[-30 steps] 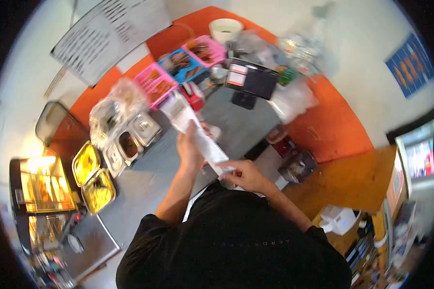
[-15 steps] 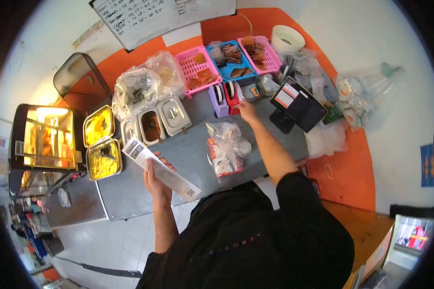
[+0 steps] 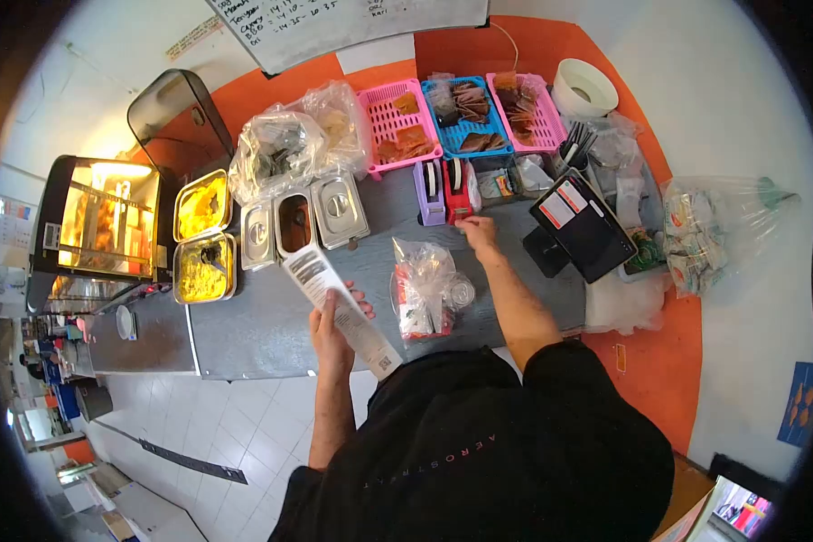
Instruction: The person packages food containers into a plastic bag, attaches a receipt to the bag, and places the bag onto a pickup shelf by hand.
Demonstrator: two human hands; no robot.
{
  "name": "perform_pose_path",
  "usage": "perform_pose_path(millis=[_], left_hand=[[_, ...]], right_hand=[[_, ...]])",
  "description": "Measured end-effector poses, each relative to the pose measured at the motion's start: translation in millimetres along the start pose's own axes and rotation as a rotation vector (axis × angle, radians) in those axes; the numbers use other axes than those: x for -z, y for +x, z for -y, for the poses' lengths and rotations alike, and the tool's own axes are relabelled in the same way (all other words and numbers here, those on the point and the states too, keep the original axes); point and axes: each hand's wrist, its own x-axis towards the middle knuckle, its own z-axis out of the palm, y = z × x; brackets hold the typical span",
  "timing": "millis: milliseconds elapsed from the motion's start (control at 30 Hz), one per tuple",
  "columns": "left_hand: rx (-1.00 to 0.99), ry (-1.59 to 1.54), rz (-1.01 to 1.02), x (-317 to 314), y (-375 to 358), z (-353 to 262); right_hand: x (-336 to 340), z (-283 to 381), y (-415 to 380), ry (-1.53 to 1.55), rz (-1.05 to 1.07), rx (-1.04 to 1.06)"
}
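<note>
My left hand point(image 3: 332, 336) holds a long printed paper receipt point(image 3: 357, 323), thumb on top, tilted over the counter's front edge. My right hand point(image 3: 481, 237) is just in front of the red tape dispenser point(image 3: 458, 210), its fingers pinched together. Whatever is between those fingertips is too small to make out. A purple tape dispenser point(image 3: 431, 214) stands beside the red one. Between my hands, on the counter, sits a knotted clear plastic bag point(image 3: 422, 287) with red and white packages inside.
Steel food containers point(image 3: 339, 217) and yellow-filled trays point(image 3: 200, 269) stand left, beside a lit warming cabinet point(image 3: 104, 221). Pink and blue baskets point(image 3: 391, 110) of sachets line the back. A tablet on a stand point(image 3: 585, 226) is at the right, near a white tub point(image 3: 584, 88).
My right hand has drawn back a little from the red dispenser's front. My left hand still holds the receipt. The view has shifted slightly.
</note>
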Motion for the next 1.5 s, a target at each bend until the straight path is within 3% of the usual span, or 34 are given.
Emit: perform_pose_path(millis=[33, 67, 100, 167, 200, 267, 333, 400, 433, 500, 533, 600, 733, 767, 833, 900, 967, 1000, 1067, 1267, 1300, 1367, 1500], left_hand=[[0.034, 0.034, 0.002, -8.5, 1.3, 2.4], [0.055, 0.057, 0.052, -11.9, 6.0, 7.1], [0.049, 0.059, 0.046, -18.9, 9.9, 8.4], [0.09, 0.175, 0.159, -31.8, 15.1, 11.2], [0.079, 0.174, 0.148, -35.5, 17.9, 13.0], [0.129, 0.167, 0.264, -41.1, 26.6, 18.4], [0.128, 0.183, 0.29, -46.0, 30.3, 24.0], [0.142, 0.234, 0.348, -53.0, 31.7, 26.6], [0.145, 0.234, 0.352, -52.9, 31.9, 31.2], [0.192, 0.275, 0.403, -52.9, 33.4, 43.6], [0.199, 0.274, 0.399, -58.1, 28.6, 43.2], [0.221, 0.319, 0.436, -55.5, 22.2, 44.0], [0.396, 0.368, 0.49, -37.3, 10.5, 36.3], [0.456, 0.347, 0.499, -29.0, 8.6, 36.7], [0.46, 0.299, 0.493, -13.3, 6.1, 40.9], [0.463, 0.128, 0.231, 6.9, 2.8, 47.1], [0.468, 0.115, 0.174, 16.9, 0.5, 38.5], [0.434, 0.033, 0.154, 15.9, -2.6, 31.5], [0.413, -0.056, 0.105, 26.2, -4.3, 25.2], [0.314, -0.246, 0.078, 31.5, -1.5, 16.8], [0.305, -0.254, 0.068, 30.2, -1.0, 14.5], [0.243, -0.273, 0.053, 28.9, -1.3, 11.4], [0.227, -0.237, 0.04, 31.1, -2.9, 10.4]], right_hand=[[-0.1, -7.2, -1.0, -0.246, -0.075, 0.11], [-3.2, -24.1, 5.8, -0.601, -0.385, 0.579], [0.5, -29.4, 9.0, -0.595, -0.378, 0.582], [7.2, -33.8, 11.6, -0.546, -0.207, 0.186], [14.6, -16.1, 6.9, -0.353, -0.042, -0.038], [23.2, 29.3, -26.3, 0.448, 0.208, -0.232], [30.4, 94.4, -82.0, 0.934, 0.584, -0.137], [24.4, 170.1, -146.0, 0.96, 0.808, 0.039], [12.3, 172.2, -155.1, 0.96, 0.803, 0.039], [-5.5, 175.8, -166.1, 0.586, 0.559, 0.1], [-13.0, 178.1, -167.4, 0.585, 0.552, 0.104], [-25.0, 184.2, -163.0, 0.482, 0.277, 0.225], [-20.5, 176.0, -128.7, 0.221, 0.195, 0.502], [-16.2, 168.5, -116.3, 0.219, 0.197, 0.498], [-5.3, 156.3, -91.2, 0.374, 0.115, 0.255], [-4.1, 97.7, -38.9, 0.041, -0.066, 0.419], [9.5, 39.2, 13.8, -0.354, -0.027, 0.385], [8.3, 17.7, 38.5, -0.358, -0.014, 0.392], [-4.9, -15.7, 69.0, -0.343, -0.077, 0.068], [9.2, 41.6, 30.0, 0.158, 0.084, -0.295], [12.9, 40.1, 27.0, 0.15, 0.096, -0.292], [19.8, 30.0, 16.4, 0.442, 0.129, -0.16], [21.6, 2.3, 1.1, 0.441, 0.205, 0.068]])
